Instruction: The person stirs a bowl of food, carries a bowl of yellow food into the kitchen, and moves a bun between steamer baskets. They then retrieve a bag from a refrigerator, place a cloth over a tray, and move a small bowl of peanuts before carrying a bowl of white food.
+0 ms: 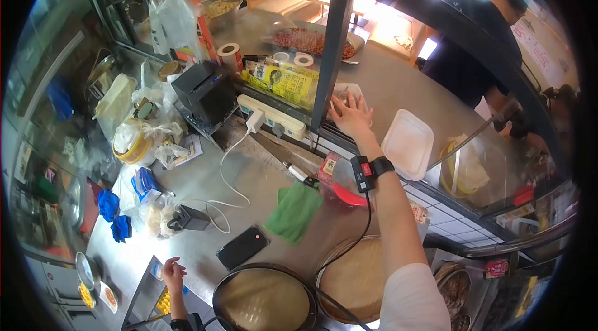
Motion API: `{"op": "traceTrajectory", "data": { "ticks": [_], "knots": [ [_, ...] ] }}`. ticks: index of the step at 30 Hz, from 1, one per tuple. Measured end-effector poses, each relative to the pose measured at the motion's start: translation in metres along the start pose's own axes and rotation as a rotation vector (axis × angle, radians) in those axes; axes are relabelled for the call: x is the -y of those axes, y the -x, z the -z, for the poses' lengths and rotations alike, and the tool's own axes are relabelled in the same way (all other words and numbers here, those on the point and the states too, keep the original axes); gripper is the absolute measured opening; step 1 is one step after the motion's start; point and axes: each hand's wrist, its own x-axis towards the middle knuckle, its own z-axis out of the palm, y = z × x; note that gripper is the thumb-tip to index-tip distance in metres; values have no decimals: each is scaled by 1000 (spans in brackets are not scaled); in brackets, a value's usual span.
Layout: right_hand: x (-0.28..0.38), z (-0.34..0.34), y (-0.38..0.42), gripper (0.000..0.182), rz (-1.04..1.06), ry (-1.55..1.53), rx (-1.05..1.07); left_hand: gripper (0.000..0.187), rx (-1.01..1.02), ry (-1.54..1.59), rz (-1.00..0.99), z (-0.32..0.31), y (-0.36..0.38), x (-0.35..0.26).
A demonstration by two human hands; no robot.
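My right hand [353,114] reaches through the window frame, its fingers spread and lying over a white container [349,89]. Most of what lies inside that container is hidden by the hand. Just to its right, a shallow white tray [408,144] rests on the ledge. Low at the left, my left hand [174,273] hovers near the counter's front edge, fingers loosely apart with nothing visible in them. Below it are yellow pieces [164,303] in a container. Two large round pans stand between my arms, one with a pale tan surface [265,300], the other with a similar one [355,272].
A black phone [242,248] and a green cloth [294,211] lie on the metal counter. Behind them are a knife [289,166], a power strip [271,116] with a white cable, and a black printer-like box [204,95]. A person [476,38] stands beyond the window.
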Motion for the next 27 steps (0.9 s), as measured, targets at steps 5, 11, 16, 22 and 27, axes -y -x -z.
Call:
{"op": "traceTrajectory", "data": {
  "ticks": [5, 11, 16, 22, 27],
  "knots": [
    [-10, 0, -6, 48, 49, 6, -11, 22, -13, -33, -15, -2, 8, -12],
    [-64, -9, -30, 51, -297, -291, -163, 21, -38, -8, -10, 12, 21, 4],
    [-86, -31, -39, 37, -337, -987, 53, 21, -70, 44, 27, 22, 26, 11],
    [-59, -6, -10, 28, -381, -1292, -167, 18, -61, 46, 29, 34, 33, 30],
    [-52, 51, 48, 35, -258, -1345, -273, 18, -74, 238, 177, 41, 47, 69]
  ]
}}
